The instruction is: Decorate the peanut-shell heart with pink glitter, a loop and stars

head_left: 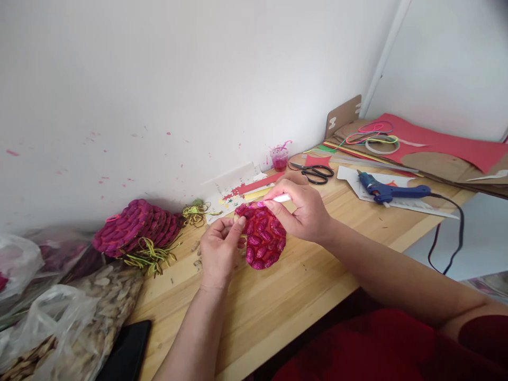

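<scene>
Between finger and thumb, my left hand grips the left edge of a rounded piece covered in red-magenta peanut shells, held up above the table. A short white-handled paintbrush is pinched in my right hand; its pink-stained tip touches the top edge of the piece. My right fingers partly hide the upper right of the piece. Back against the wall, a clear plastic cup holds pink paint.
At left lie a stack of painted shell discs, yellow-green cords, a bag of shells and a black phone-like slab. Black scissors, a blue glue gun with its cable, and red sheet on cardboard are at right.
</scene>
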